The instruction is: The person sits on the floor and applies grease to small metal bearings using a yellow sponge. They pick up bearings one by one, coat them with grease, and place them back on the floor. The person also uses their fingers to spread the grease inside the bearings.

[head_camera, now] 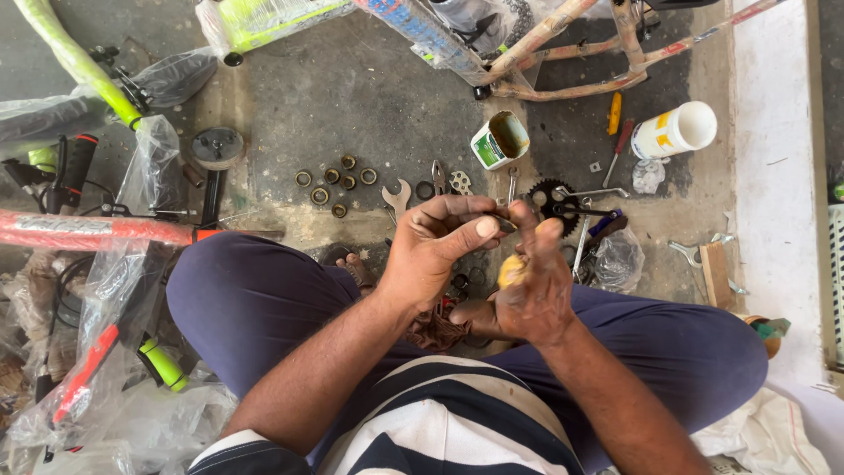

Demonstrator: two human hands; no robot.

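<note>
while your left hand (432,251) pinches a small metal part (505,224), your right hand (534,295) cups something yellow (512,270).
it sits above your lap; one slip drops it among the bearing cups (337,184) on the floor (369,97).

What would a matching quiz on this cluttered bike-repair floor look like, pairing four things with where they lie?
Things:
1. open tub
2. white bottle
3. sprocket
4. metal rings

Places:
A. lying on its side at the far right
B. scattered on the floor left of the wrenches
C. just beyond the hands, beside the right fingertips
D. standing below the tan bicycle frame

Pairs: 1-D, 2-A, 3-C, 4-B
</note>
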